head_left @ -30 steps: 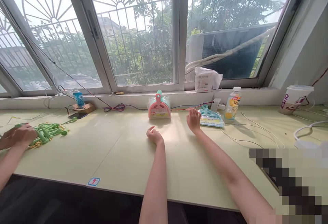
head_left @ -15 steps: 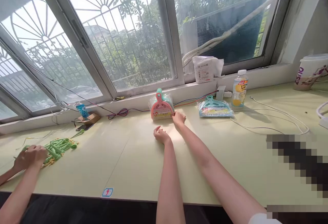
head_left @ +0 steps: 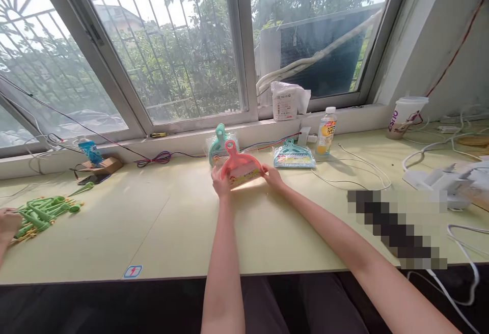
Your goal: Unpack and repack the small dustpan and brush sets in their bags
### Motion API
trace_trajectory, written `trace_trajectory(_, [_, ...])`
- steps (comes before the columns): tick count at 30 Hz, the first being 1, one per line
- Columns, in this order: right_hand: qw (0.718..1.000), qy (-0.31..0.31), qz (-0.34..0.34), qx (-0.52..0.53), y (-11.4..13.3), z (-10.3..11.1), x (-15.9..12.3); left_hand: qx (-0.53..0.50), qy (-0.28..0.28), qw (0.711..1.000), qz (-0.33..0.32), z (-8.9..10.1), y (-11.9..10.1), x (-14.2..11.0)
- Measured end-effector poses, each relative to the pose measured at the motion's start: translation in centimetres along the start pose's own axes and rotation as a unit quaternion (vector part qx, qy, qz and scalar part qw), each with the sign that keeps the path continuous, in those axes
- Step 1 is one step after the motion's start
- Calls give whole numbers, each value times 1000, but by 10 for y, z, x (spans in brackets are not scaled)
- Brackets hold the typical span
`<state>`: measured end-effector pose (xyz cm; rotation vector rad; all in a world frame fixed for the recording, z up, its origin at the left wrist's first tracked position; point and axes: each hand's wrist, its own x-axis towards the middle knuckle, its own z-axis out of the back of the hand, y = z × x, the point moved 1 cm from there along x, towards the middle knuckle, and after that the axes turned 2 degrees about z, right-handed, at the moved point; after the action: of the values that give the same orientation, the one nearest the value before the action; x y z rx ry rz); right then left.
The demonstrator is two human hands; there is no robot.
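Observation:
A coral-pink mini dustpan and brush set point(head_left: 241, 167) with a printed label is held upright just above the table, between both hands. My left hand point(head_left: 221, 181) is closed on its left edge. My right hand point(head_left: 273, 177) pinches its right edge. Right behind it leans a mint-green dustpan set point(head_left: 217, 148) in clear wrap, partly hidden by the pink one. Another dustpan set point(head_left: 293, 157), blue-green and wrapped, lies to the right of my right hand.
A juice bottle point(head_left: 326, 133), a white package point(head_left: 286, 102) on the sill and a plastic cup point(head_left: 405, 115) stand at the right. White cables point(head_left: 372, 163) cross the table. At the left, another person's hand point(head_left: 8, 224) is beside a pile of green plastic pieces point(head_left: 46, 214).
The pink dustpan set has come away from the green ones towards me. My left hand, previously empty, has moved onto its left edge. The camera view has turned right.

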<state>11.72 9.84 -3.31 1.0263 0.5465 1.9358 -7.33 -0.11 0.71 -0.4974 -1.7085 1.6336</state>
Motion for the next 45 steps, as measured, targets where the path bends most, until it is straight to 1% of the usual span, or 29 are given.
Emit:
trace_trajectory(2, [1000, -14, 3, -15, -6, 25, -15, -52, 140, 989, -10, -9, -1, -3])
trace_trajectory(3, [999, -29, 8, -29, -7, 36, -23, -69, 192, 979, -13, -14, -2, -6])
trace_trajectory(4, [997, -51, 20, -49, -6, 45, -31, -81, 228, 970, -15, -19, -2, -9])
trace_trajectory(5, [993, -78, 38, -74, -4, 53, -39, -89, 247, 965, -16, -22, -1, -12])
trace_trajectory(7, [978, -133, 92, -134, 5, 63, -53, -103, 248, 963, -13, -27, 0, -17])
trace_trajectory(8, [967, -150, 126, -165, 12, 65, -59, -110, 239, 965, -8, -27, 1, -19])
trace_trajectory(9, [956, -151, 161, -194, 19, 66, -63, -119, 225, 967, 0, -28, 3, -20])
trace_trajectory(10, [946, -138, 198, -217, 26, 66, -67, -131, 210, 969, 10, -27, 4, -21])
trace_trajectory(12, [929, -81, 266, -244, 39, 62, -72, -161, 180, 970, 31, -26, 6, -22])
trace_trajectory(14, [920, -8, 298, -255, 47, 56, -74, -192, 163, 966, 53, -25, 6, -23])
trace_trajectory(15, [920, 26, 293, -260, 49, 54, -74, -204, 159, 964, 64, -25, 5, -23])
trace_trajectory(16, [924, 51, 272, -263, 49, 52, -74, -215, 159, 961, 74, -26, 4, -24])
trace_trajectory(18, [947, 76, 189, -248, 45, 49, -73, -234, 164, 954, 90, -26, 2, -25])
trace_trajectory(19, [965, 75, 137, -211, 41, 49, -72, -245, 170, 950, 92, -26, 1, -26])
trace_trajectory(20, [983, 68, 83, -150, 37, 49, -70, -255, 177, 946, 92, -26, 0, -27])
trace_trajectory(21, [996, 59, 31, -67, 33, 49, -68, -262, 186, 943, 91, -27, -1, -28])
trace_trajectory(22, [998, 50, -16, 28, 29, 48, -66, -263, 198, 940, 92, -27, -2, -29])
trace_trajectory(23, [990, 39, -60, 122, 25, 47, -64, -260, 212, 937, 95, -28, -1, -30])
trace_trajectory(24, [974, 24, -97, 203, 22, 46, -62, -253, 226, 935, 101, -29, -1, -31])
trace_trajectory(25, [955, 6, -128, 267, 20, 45, -60, -244, 238, 933, 110, -30, 0, -32])
trace_trajectory(27, [918, -37, -172, 355, 16, 43, -57, -218, 264, 930, 131, -32, 1, -33])
trace_trajectory(29, [880, -71, -200, 425, 14, 42, -55, -172, 290, 929, 152, -34, 2, -34])
trace_trajectory(31, [842, -88, -221, 484, 12, 43, -55, -106, 321, 927, 163, -34, -1, -36])
trace_trajectory(33, [817, -94, -237, 518, 9, 47, -56, -54, 345, 923, 164, -34, -4, -38])
trace_trajectory(34, [812, -94, -243, 523, 7, 50, -57, -41, 354, 919, 167, -33, -6, -39])
trace_trajectory(35, [811, -94, -244, 523, 6, 53, -57, -33, 358, 917, 172, -33, -7, -40])
trace_trajectory(37, [818, -89, -234, 519, 5, 59, -58, -19, 338, 924, 177, -32, -7, -38])
trace_trajectory(41, [838, -62, -204, 502, 11, 68, -59, 8, 231, 958, 169, -28, 1, -28])
trace_trajectory(45, [845, -20, -188, 500, 18, 72, -59, -30, 145, 969, 199, -19, 9, -15])
